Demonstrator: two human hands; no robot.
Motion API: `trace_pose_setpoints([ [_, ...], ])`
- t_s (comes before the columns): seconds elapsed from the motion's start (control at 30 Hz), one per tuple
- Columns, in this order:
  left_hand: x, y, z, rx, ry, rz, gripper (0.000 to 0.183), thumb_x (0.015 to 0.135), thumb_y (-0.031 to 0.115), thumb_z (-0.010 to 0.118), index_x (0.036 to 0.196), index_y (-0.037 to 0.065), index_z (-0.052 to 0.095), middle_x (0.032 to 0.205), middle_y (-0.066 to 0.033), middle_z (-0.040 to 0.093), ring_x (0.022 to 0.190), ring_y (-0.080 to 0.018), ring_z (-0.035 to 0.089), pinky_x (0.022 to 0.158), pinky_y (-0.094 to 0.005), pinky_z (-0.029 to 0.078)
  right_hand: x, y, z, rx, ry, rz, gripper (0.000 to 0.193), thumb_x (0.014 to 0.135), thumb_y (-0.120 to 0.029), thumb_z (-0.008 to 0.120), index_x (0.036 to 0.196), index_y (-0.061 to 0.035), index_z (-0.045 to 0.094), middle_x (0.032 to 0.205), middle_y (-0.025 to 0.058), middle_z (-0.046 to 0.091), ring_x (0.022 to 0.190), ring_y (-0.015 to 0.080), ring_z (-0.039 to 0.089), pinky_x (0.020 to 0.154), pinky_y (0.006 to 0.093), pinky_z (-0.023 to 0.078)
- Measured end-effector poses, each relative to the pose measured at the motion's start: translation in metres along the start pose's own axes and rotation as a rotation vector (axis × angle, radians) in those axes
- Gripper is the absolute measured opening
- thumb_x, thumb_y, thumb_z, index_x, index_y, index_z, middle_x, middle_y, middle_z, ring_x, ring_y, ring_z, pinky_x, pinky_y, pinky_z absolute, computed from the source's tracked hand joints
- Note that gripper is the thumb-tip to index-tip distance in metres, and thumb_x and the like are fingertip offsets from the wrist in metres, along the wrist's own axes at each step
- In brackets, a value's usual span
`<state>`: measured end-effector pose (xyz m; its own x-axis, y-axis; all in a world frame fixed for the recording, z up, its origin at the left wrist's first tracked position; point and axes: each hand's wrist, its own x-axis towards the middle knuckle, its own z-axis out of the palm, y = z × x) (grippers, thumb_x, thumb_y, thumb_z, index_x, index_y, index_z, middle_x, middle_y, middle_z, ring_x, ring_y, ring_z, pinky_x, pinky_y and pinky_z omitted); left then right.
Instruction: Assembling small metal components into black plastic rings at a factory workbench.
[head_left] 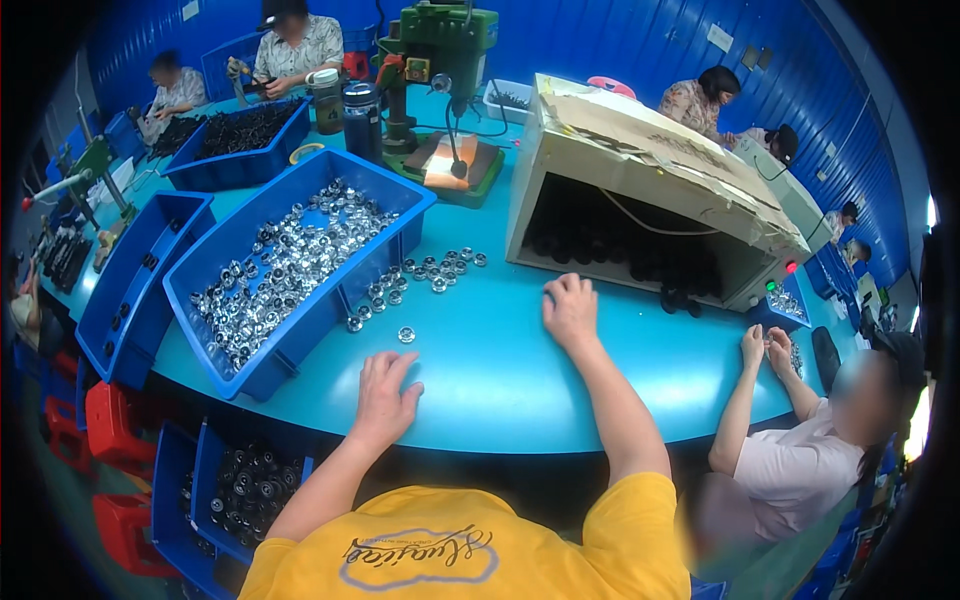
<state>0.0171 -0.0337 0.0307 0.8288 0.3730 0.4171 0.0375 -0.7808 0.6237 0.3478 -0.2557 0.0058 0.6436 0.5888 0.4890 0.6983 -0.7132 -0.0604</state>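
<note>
Item, left hand [388, 398], lower middle of the frame: fingers loosely parted and released, with nothing that I can see between them. Just above it, apart from the fingertips: one lone shiny round piece [406, 335] with a dark centre, lying on the turquoise surface [480, 385].

Item, right hand [571, 310], centre of the frame, just below the beige box: fingers bent down toward the surface (from where I sit I cannot tell whether they cover anything).

Item, beige box [640, 185], right of centre: torn covering on top, a red and a green light at its lower right corner, dark opening holding black round pieces [678, 298], a few at its lower edge.

Item, loose shiny pieces [439, 285], a cluster left of centre, beside the blue bin [320, 312], itself filled with many more of the kind.

Item, green press [445, 35], top centre.

Item, co-worker in a pale shirt [800, 465], lower right, both hands raised together near the surface's edge.
</note>
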Motion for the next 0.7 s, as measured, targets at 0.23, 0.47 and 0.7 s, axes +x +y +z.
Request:
trace_pose_setpoints([
  [0.23, 0.008, 0.001, 0.003, 0.003, -0.002, 0.033, 0.049, 0.08, 0.006, 0.077, 0.127, 0.006, 0.064, 0.115, -0.0176, 0.057, 0.109, -0.0375, 0.055, 0.095, -0.047, 0.045, 0.097, 0.046, 0.038, -0.066, -0.036, 0.047, 0.048, 0.085, -0.031, 0.074, 0.132, -0.0197, 0.065, 0.135, 0.0073, 0.059, 0.128, 0.032, 0.051, 0.106, 0.0529, 0.042],
  [0.47, 0.01, 0.0, -0.001, 0.032, -0.034, -0.049, 0.046, 0.081, 0.007, 0.078, 0.125, 0.006, 0.065, 0.116, -0.0164, 0.058, 0.11, -0.0366, 0.055, 0.097, -0.0458, 0.045, 0.184, 0.036, 0.076, -0.331, -0.019, 0.178, 0.047, 0.093, -0.028, 0.058, 0.139, -0.0163, 0.062, 0.149, 0.0132, 0.052, 0.139, 0.0369, 0.045, 0.114, 0.0618, 0.034],
  [0.7, 0.02, 0.0, 0.002, 0.037, -0.109, -0.068, 0.043, 0.082, 0.008, 0.079, 0.123, 0.008, 0.067, 0.115, -0.0142, 0.06, 0.109, -0.0347, 0.056, 0.096, -0.0447, 0.044, 0.258, 0.101, 0.129, -0.011, 0.301, -0.037, 0.046, 0.096, -0.036, 0.06, 0.133, -0.0097, 0.066, 0.13, 0.0173, 0.066, 0.122, 0.0373, 0.061, 0.107, 0.0523, 0.046],
])
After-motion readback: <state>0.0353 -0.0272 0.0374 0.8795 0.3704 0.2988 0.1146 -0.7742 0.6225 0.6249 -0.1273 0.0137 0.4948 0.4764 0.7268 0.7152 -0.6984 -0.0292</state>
